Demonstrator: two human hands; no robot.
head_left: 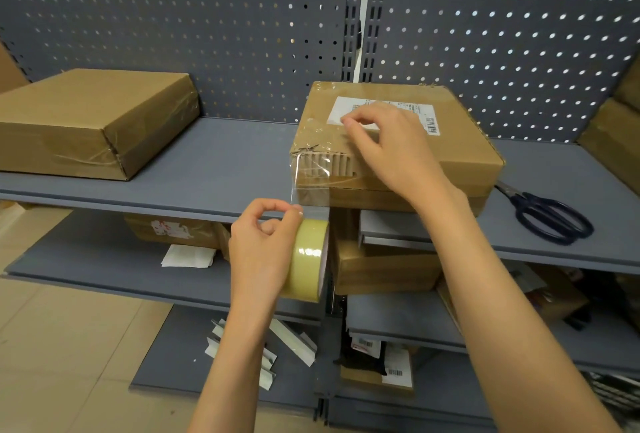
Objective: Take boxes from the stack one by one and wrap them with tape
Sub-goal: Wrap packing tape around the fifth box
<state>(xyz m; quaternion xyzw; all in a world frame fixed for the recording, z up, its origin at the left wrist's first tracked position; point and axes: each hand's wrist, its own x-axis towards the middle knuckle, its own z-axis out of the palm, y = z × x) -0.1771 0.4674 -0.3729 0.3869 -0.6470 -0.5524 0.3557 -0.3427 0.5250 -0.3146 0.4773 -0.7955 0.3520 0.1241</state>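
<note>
On the grey metal shelf (pixel 221 162) sits a flat brown cardboard box with a white label (pixel 460 155), its front edge overhanging the shelf lip. The right hand (pixel 388 141) presses down on the box top with curled fingers. Just below that edge, the left hand (pixel 263 245) grips a yellowish roll of clear tape (pixel 308 256) (a strip runs up to the box's front corner); dark-handled scissors (pixel 550 214) lie right of the box.

We see one box (pixel 93 121) at the shelf's (pixel 221 169) left, another box (pixel 398 148) at centre, scissors (pixel 550 214) right of it, the tape roll (pixel 308 259) in front.
</note>
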